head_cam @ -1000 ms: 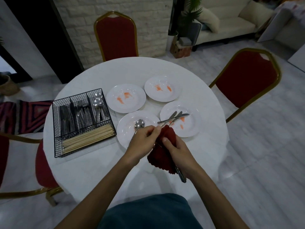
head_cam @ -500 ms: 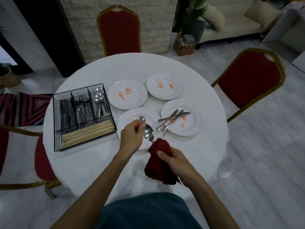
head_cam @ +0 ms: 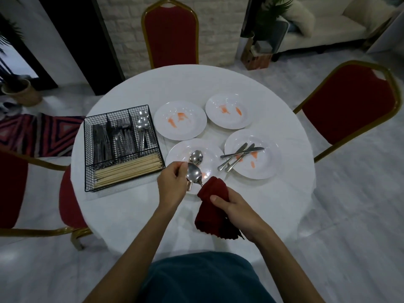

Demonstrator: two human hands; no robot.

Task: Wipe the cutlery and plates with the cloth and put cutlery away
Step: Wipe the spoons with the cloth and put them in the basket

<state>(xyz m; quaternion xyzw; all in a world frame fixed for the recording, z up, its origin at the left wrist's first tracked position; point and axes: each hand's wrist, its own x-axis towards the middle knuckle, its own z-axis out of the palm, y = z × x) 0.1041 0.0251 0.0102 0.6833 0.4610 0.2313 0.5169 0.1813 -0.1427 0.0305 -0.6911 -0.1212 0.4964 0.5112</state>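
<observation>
Spoon-wiping was in hand; left hand (head_cam: pixel 172 184) fingers pinched a spoon (head_cam: pixel 193 174) over the six-o'clock plate (head_cam: pixel 175 153); right hand (head_cam: pixel 238 209) gripped the red cloth (head_cam: pixel 213 192) against its handle; next move likely meant stowing it in the nine-o'clock wire caddy (head_cam: pixel 122 147).

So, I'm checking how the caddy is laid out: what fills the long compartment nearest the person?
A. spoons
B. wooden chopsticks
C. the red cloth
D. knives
B: pale wooden chopsticks lie side by side along the near compartment of the wire caddy, while the spoons sit in its far-right section.
</observation>
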